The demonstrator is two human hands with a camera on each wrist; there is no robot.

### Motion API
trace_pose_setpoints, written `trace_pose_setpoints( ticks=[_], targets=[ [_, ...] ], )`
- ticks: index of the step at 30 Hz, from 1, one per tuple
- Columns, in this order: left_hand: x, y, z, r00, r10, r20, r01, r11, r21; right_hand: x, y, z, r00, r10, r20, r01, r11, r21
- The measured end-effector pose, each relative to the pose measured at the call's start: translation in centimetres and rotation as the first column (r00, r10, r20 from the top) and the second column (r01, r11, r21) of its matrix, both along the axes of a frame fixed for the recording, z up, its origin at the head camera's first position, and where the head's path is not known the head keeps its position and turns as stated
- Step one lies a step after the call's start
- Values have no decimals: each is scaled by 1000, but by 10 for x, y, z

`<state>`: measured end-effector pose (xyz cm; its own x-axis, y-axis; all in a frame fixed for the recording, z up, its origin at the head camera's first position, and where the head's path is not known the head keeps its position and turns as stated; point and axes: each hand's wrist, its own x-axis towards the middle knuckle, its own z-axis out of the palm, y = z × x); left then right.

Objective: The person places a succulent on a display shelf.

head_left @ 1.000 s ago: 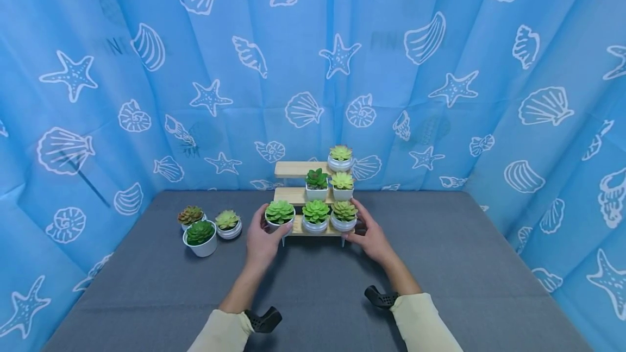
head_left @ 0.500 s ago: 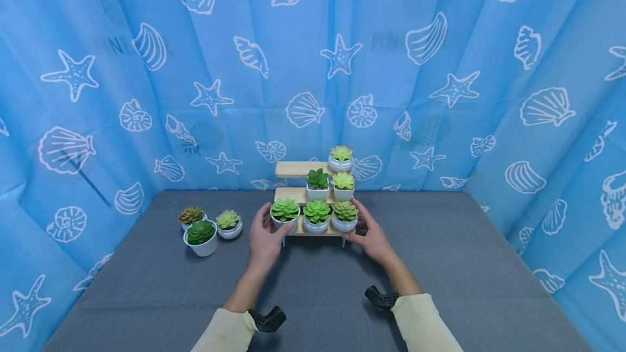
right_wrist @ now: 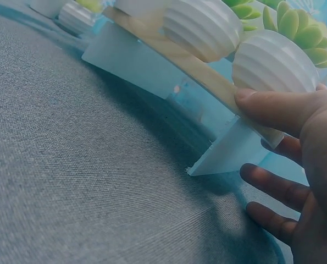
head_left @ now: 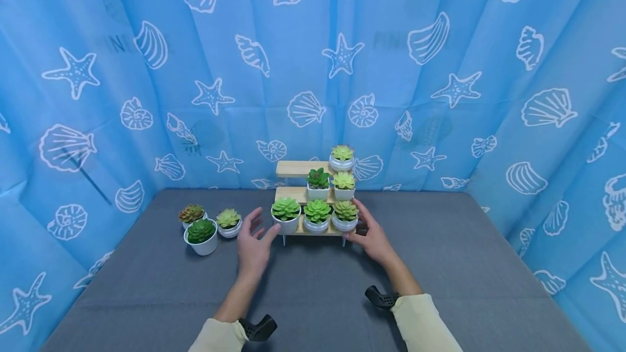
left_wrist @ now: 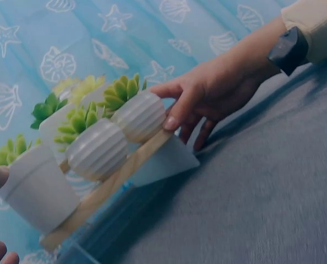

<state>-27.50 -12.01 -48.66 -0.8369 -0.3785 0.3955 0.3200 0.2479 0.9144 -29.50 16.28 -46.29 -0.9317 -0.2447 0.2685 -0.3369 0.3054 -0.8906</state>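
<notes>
A three-tier wooden plant stand (head_left: 299,168) with clear legs carries several potted succulents. My right hand (head_left: 375,240) holds the right end of its bottom shelf; in the right wrist view the thumb (right_wrist: 267,107) lies on the shelf's edge beside a ribbed white pot (right_wrist: 273,63). My left hand (head_left: 253,251) is open just left of a light green succulent in a smooth white pot (head_left: 286,219), its thumb close to that pot. This pot stands at the left end of the bottom shelf, beside two ribbed pots of succulents (head_left: 317,219).
On the grey cloth at the left stand a dark green succulent (head_left: 201,238), a pale one in a ribbed pot (head_left: 228,224) and a reddish one (head_left: 191,214). The middle shelf bears two square pots, the top shelf one round pot. A blue shell-print curtain (head_left: 313,69) hangs behind.
My left hand moved the smooth white pot slightly right on the bottom shelf, then let go and drew away to the left. My right hand stayed at the stand's right end.
</notes>
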Motion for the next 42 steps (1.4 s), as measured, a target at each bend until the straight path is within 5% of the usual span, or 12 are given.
trace_pose_setpoints(
  ticks=[4,9,12,24,42],
  targets=[
    [5,-9,-1,998,47,31,-48,997,52,-6,3,-10,1000,-16,-17,17,999,28],
    [27,-15,22,990,7,142,-32,983,179,-7,2,-13,999,-22,-23,23,999,37],
    [33,-22,22,978,-4,210,-37,981,191,-7,2,-13,1000,-19,-22,20,999,36],
    [36,-39,12,943,87,321,-145,976,163,-9,3,-11,999,-23,-30,24,999,36],
    [38,-47,13,926,92,365,-144,983,117,-6,2,-11,999,-28,-27,29,999,43]
  ],
)
